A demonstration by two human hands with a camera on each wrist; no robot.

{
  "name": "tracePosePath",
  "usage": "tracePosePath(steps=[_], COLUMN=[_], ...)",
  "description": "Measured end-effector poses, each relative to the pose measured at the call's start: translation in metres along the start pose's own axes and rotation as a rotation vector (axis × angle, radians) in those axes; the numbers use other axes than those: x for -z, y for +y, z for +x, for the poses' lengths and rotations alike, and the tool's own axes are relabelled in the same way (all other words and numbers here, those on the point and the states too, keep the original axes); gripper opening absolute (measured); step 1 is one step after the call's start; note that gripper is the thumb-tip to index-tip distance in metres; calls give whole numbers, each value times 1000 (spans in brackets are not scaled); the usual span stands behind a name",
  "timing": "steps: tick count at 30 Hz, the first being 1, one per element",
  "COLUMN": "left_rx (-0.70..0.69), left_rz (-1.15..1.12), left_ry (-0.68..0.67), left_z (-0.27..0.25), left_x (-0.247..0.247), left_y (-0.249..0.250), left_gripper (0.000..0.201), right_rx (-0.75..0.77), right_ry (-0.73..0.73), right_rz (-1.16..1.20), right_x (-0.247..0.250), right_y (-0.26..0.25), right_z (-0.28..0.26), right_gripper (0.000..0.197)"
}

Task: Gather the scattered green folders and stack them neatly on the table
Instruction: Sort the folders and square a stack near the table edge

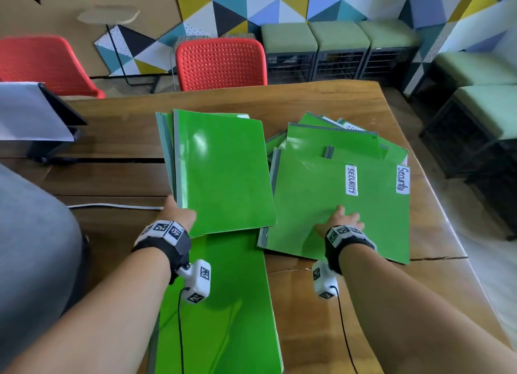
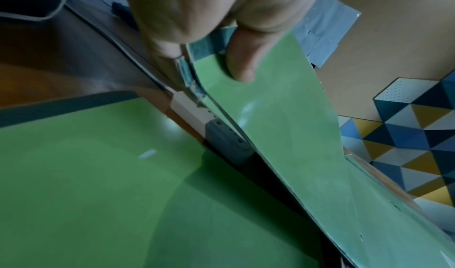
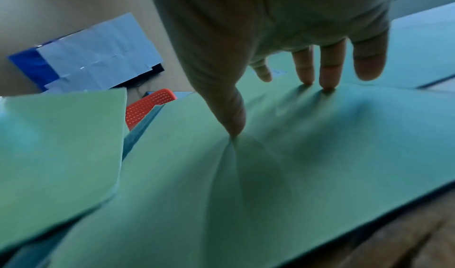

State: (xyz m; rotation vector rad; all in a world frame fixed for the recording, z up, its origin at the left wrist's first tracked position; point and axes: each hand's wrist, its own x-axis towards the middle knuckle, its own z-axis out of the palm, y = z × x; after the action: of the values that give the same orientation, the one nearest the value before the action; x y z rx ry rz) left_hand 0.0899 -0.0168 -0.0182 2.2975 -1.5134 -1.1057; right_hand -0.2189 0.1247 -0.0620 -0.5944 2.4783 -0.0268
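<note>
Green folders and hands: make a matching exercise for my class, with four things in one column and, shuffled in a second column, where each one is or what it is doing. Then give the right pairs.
Things
1. left hand
2. right hand
3. red chair
4. lone folder

Places or states
A. behind the table's far edge
B. grips a bundle of folders, lifted at its near end
C. lies flat at the table's near edge, under the left wrist
D. presses spread fingers on the folder labelled SECURITY

Pairs: 1-B, 2-D, 3-A, 4-C

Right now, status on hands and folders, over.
Left hand grips lifted bundle. Right hand flat on scattered pile. One loose folder beneath left wrist. Nothing blocking.
</note>
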Motion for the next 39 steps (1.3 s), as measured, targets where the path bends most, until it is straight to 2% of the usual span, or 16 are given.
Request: tracePosePath(steps=[5, 7, 12, 13, 15, 17, 18, 24, 27, 29, 31, 35, 39], left_rx=[74, 95, 74, 56, 25, 6, -7, -138, -167, -161, -162, -198, -178], left_rz=[51, 45, -20, -32, -57, -75, -101, -358, -413, -421, -331, -193, -145], left_ry=[-12, 0, 25, 27, 17, 11, 22, 178, 131, 68, 7, -132, -241], left_z=[6, 3, 3, 2, 2, -1, -2, -24, -34, -42, -52, -67, -74], left_x=[-1, -1, -1, -1, -1, 0, 1, 11, 13, 6, -7, -41, -64], left_y=[-25, -26, -16, -13, -8, -5, -4, 10, 22, 29, 31, 26, 35], left_gripper=[84, 82, 78, 79, 81, 82, 81, 67, 66, 60, 48, 39, 57], right_rx=[-138, -173, -187, -208, -219, -170, -133, 74, 144, 171, 182, 188, 228], right_ry=[-33, -34, 17, 2, -34, -67, -58, 179, 223, 181, 111, -73, -89], right_rz=[99, 119, 172, 222, 316, 357, 380, 638, 707, 756, 805, 865, 820], right_x=[-17, -15, -5, -6, -3, 7, 14, 63, 77, 75, 67, 46, 37], right_y=[6, 13, 22, 23, 24, 24, 23, 35, 36, 32, 27, 25, 34], right_z=[8, 14, 24, 25, 22, 20, 19, 13, 6, 1, -7, -17, -7], right_gripper=[122, 129, 113, 103, 71, 43, 36, 39, 44, 48, 50, 49, 38])
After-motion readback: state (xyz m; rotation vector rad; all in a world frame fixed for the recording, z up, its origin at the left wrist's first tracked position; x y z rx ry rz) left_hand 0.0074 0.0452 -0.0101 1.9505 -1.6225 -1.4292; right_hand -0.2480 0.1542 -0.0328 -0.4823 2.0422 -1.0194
